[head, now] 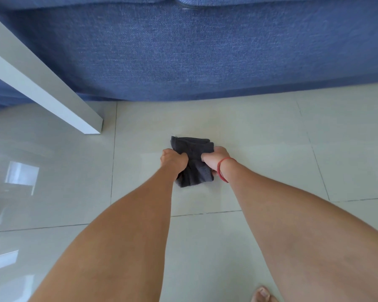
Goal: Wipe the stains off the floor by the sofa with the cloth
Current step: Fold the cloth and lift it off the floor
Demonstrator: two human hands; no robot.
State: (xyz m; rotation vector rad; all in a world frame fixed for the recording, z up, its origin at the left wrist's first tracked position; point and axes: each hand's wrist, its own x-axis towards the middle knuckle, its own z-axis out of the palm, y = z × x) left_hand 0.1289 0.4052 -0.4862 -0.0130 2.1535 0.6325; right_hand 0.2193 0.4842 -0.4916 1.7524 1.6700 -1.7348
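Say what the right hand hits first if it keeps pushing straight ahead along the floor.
Likely the sofa. The right hand grips the cloth and points toward its blue base; only bare floor tile shows between. Depth is hard to judge.

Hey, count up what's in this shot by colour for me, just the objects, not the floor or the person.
Blue: 1, the sofa
White: 1, the table leg
Dark grey: 1, the cloth
Red: 1, the wrist band
Total: 4

Home living room: blue sofa (205, 51), tiled floor (271, 131).
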